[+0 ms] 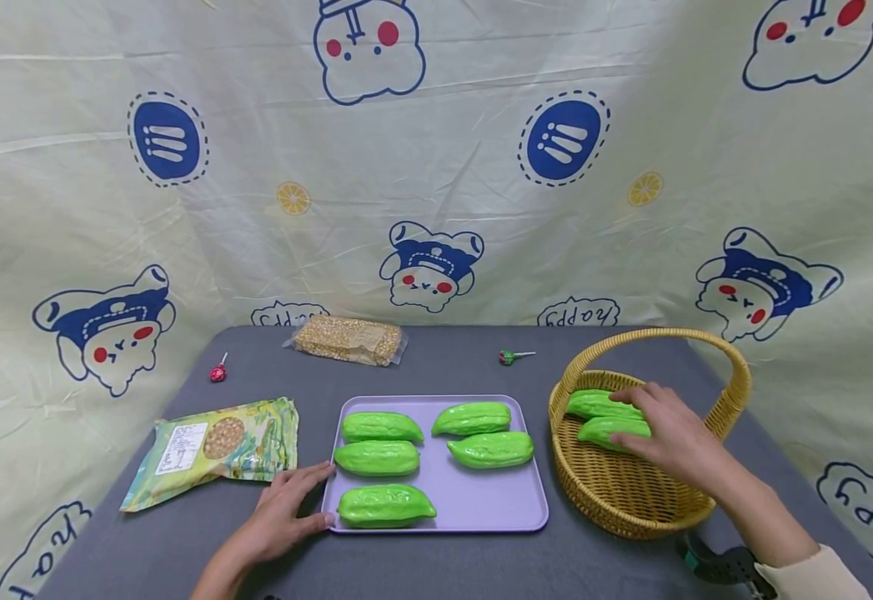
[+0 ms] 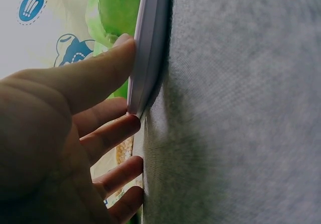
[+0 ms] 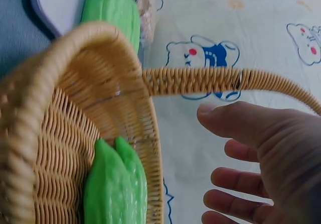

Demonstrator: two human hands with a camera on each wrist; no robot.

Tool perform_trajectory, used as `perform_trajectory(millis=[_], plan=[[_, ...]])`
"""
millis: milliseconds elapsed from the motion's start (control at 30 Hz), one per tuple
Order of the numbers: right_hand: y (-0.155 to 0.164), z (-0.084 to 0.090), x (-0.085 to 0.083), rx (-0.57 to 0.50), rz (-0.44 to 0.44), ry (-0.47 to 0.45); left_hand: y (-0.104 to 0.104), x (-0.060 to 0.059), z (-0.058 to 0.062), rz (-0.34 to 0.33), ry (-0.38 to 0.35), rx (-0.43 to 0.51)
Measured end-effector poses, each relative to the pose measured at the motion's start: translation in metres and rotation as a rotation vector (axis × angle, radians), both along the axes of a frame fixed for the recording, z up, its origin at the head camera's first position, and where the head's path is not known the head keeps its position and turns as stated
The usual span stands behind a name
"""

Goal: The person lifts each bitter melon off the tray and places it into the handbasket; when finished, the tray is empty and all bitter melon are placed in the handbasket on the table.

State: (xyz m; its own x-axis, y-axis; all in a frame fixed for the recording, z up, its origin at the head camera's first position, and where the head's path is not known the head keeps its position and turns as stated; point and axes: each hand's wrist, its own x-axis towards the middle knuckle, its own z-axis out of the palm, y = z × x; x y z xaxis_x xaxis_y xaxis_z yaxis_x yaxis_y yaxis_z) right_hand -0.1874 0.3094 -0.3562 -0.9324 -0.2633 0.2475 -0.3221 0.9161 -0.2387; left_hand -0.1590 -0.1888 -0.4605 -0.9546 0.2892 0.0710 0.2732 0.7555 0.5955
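Observation:
Several shiny green bitter melons point(image 1: 379, 458) lie on a lilac tray point(image 1: 481, 508). At the tray's left rim, my left hand point(image 1: 284, 510) has its thumb and fingertips against the edge, fingers spread and fairly straight. The left wrist view shows the thumb point(image 2: 108, 68) at the rim. Over the wicker basket point(image 1: 624, 508), my right hand point(image 1: 672, 437) hovers with fingers loosely spread and holding nothing. Two bitter melons point(image 1: 594, 404) rest side by side in the basket, partly hidden by that hand. In the right wrist view, an air gap separates the hand from the melons point(image 3: 113, 189).
The basket's arched handle point(image 1: 661, 333) rises above the right hand. Left of the tray lies a green-yellow printed bag point(image 1: 218, 446). Behind are a clear pack of kernels point(image 1: 349, 340), a red lollipop point(image 1: 218, 372) and a green lollipop point(image 1: 509, 357). A printed curtain hangs behind the table.

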Motion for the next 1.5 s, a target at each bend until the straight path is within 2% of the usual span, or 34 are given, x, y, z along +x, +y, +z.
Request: perform_trajectory(millis=[367,600,700,1033,1500], plan=[[-0.027,-0.003,0.017,-0.039,0.037,0.109,0.000,0.001,0.001,0.002,-0.001,0.003],[-0.045,-0.010,0.022,-0.045,0.123,0.258,-0.001,0.002,0.002,-0.002,0.000,0.006],[-0.053,-0.012,0.023,-0.041,0.149,0.285,0.000,0.001,0.002,-0.005,0.011,0.007],[-0.077,-0.027,0.021,-0.042,0.220,0.322,-0.001,0.001,0.003,-0.007,-0.002,0.017],[-0.108,-0.047,0.007,-0.035,0.191,0.245,0.000,0.002,0.003,-0.004,0.002,0.017]])
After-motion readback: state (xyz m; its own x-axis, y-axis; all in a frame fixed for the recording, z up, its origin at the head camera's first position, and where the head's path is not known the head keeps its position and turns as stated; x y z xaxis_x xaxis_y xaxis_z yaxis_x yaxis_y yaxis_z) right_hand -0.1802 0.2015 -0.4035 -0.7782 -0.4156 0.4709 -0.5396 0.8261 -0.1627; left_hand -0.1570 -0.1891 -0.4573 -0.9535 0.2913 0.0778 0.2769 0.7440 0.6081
